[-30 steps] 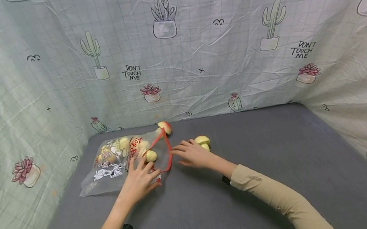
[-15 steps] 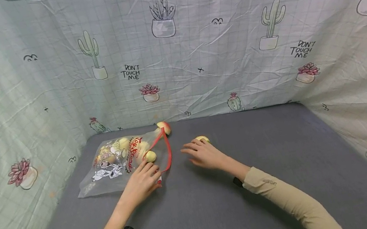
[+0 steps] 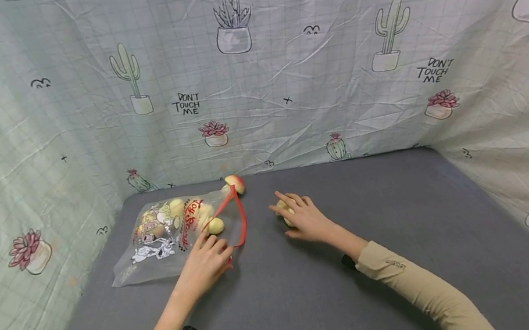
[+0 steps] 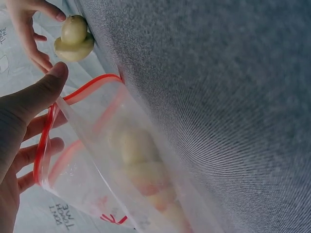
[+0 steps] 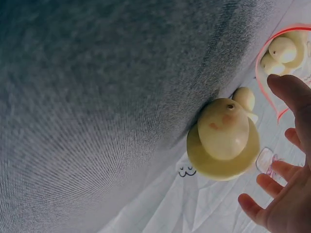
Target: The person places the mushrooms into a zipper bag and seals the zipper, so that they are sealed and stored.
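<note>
My left hand (image 3: 203,263) holds the red-rimmed mouth of a clear plastic zip bag (image 3: 129,271). In the left wrist view the rim runs between the thumb and the fingers (image 4: 30,155), and the mouth gapes. Several toy mushrooms (image 4: 138,145) lie inside; a pale one (image 3: 215,225) sits at the mouth. To the right, my right hand (image 3: 314,222) reaches over a yellow toy mushroom (image 5: 222,133) with fingers spread. The right wrist view shows this mushroom apart from the thumb and fingers, its stem end facing the camera.
A red-and-yellow toy mushroom (image 3: 236,184) lies beyond the bag's mouth, near the back edge. The grey cloth-covered table (image 3: 291,313) is bounded at the back and sides by a hanging sheet (image 3: 290,131) printed with cacti.
My right hand has moved from the bag's mouth rightward to the yellow mushroom, its fingers spreading over it. The left hand stays at the bag with small finger shifts.
</note>
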`<state>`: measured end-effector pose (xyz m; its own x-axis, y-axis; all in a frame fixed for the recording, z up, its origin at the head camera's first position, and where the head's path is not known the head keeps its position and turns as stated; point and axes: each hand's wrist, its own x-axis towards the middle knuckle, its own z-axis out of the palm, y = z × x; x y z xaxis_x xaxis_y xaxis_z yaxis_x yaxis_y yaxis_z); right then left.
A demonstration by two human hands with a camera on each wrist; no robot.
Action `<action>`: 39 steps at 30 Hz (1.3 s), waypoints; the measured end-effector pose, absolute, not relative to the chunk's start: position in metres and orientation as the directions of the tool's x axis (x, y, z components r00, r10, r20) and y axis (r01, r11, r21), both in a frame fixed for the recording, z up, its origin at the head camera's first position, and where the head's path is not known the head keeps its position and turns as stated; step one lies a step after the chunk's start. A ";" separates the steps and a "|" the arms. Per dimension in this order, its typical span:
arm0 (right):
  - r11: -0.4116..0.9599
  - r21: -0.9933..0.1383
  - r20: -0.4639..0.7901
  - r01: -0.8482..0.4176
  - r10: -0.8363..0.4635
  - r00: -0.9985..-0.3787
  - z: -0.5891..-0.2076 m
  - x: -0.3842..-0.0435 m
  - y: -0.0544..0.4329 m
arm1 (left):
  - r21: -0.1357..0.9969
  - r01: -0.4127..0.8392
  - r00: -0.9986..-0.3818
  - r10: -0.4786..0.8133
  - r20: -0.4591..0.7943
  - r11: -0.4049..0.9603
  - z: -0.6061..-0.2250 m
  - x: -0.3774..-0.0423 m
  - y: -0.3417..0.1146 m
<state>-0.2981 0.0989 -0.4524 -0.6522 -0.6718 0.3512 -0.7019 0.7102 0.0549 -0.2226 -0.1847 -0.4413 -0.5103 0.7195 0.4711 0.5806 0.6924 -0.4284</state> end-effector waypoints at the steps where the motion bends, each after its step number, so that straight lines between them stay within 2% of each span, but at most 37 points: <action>1: 0.711 0.052 0.348 -0.701 -0.671 -0.654 -0.453 -0.299 0.099 | -0.430 0.578 -0.511 0.719 0.472 0.693 -0.442 -0.223 -0.185; 17: 0.767 0.080 0.276 -0.636 -0.630 -0.725 -0.454 -0.311 0.105 | -0.410 0.578 -0.517 0.705 0.485 0.705 -0.443 -0.222 -0.184; 26: 0.767 0.045 0.255 -0.641 -0.629 -0.735 -0.454 -0.318 0.107 | -0.415 0.578 -0.510 0.708 0.489 0.703 -0.442 -0.223 -0.184; 39: 0.763 0.106 0.265 -0.638 -0.640 -0.721 -0.455 -0.323 0.105 | -0.416 0.578 -0.521 0.710 0.474 0.702 -0.442 -0.223 -0.182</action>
<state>-0.3228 0.1047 -0.4550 -0.7210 -0.6401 0.2653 -0.6379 0.7627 0.1063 -0.2233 -0.1824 -0.4422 -0.5206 0.7103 0.4738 0.5784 0.7016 -0.4161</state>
